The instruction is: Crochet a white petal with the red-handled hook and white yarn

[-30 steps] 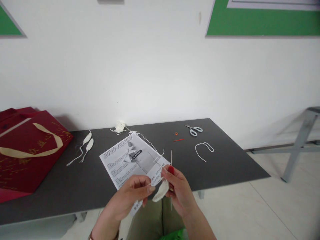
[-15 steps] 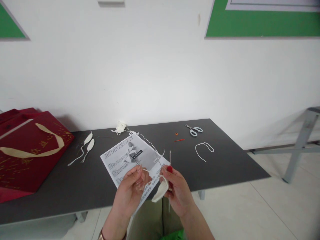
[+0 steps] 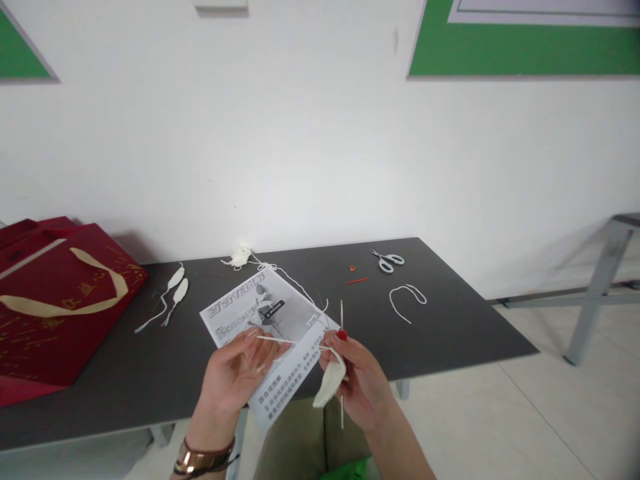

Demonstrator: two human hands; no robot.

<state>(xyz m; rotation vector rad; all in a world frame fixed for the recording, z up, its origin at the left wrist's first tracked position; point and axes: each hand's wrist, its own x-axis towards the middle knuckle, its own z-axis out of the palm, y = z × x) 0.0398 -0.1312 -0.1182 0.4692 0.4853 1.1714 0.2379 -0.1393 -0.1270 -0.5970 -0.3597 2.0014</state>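
Observation:
My right hand (image 3: 361, 379) is closed around a crochet hook (image 3: 342, 335) with a red grip, its thin metal shaft pointing up. The same fingers pinch a white crocheted petal (image 3: 330, 385) that hangs on their left side. A strand of white yarn (image 3: 276, 341) stretches leftward from near the petal to my left hand (image 3: 239, 370), whose fingers are closed on it. Both hands are above the near edge of the table, partly over a printed pattern sheet (image 3: 277, 393). Fingers hide part of the hook's grip.
On the dark table (image 3: 460, 327) lie scissors (image 3: 386, 261), an orange stitch marker (image 3: 353, 268), a red needle (image 3: 357, 281) and a loose yarn piece (image 3: 399, 308). A yarn bundle (image 3: 241, 255) sits by the wall; two finished petals (image 3: 179, 292) lie near a red gift bag (image 3: 75, 313).
My left hand has moved left, away from the right, and the yarn between them is straighter. The petal has swung slightly right. More of the pattern sheet shows.

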